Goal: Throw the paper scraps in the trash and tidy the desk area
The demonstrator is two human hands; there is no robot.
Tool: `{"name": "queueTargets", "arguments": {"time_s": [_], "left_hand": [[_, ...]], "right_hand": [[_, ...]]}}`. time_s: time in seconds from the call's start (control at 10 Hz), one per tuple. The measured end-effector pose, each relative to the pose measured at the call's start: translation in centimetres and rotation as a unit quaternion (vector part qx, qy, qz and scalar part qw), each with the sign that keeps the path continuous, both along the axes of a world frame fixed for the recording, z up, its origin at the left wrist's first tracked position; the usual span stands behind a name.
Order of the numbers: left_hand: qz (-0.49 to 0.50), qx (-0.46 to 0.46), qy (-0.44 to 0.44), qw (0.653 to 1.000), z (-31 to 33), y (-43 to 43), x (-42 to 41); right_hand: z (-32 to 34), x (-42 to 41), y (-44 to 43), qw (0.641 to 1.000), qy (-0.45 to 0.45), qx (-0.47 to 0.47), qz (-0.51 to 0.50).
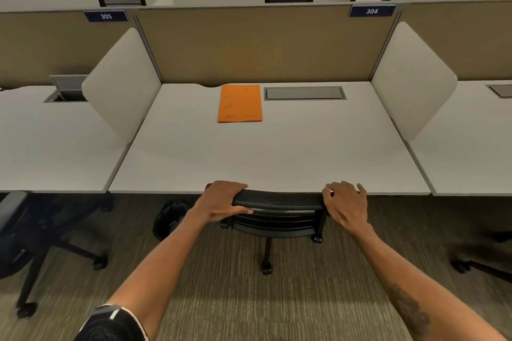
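Observation:
A black mesh office chair stands tucked under the front edge of the white desk. My left hand grips the left end of the chair's backrest top. My right hand rests on the right end of the backrest, fingers curled over it. An orange folder lies flat near the back of the desk. A dark round trash bin sits on the carpet under the desk, left of the chair. No paper scraps show on the desk.
A closed grey cable hatch is set in the desk beside the folder. White side dividers and a tan back panel bound the desk. Another chair stands at the left, more chair legs at the right.

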State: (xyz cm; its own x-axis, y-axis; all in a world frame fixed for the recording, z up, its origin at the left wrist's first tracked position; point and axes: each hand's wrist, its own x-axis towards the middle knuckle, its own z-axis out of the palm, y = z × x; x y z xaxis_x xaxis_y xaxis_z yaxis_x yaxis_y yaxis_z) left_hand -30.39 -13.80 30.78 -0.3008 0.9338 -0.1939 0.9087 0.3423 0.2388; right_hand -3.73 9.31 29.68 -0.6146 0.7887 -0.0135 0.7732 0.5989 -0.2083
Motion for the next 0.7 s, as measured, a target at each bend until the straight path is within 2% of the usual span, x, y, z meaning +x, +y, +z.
{"name": "queueTargets", "arguments": {"time_s": [0.2, 0.5, 0.7], "left_hand": [[0.029, 0.019, 0.021, 0.999, 0.4, -2.8, 2.6], [0.05, -0.021, 0.012, 0.998, 3.1, -6.2, 6.8], [0.015, -0.014, 0.031, 0.999, 3.6, -8.2, 9.3]], "right_hand": [[0.7, 1.4, -3.8, 0.999, 0.002, 0.005, 0.032], [3.6, 3.1, -9.2, 0.997, -0.013, -0.062, 0.053], [3.8, 3.9, -13.5, 0.996, 0.013, -0.065, 0.066]]}}
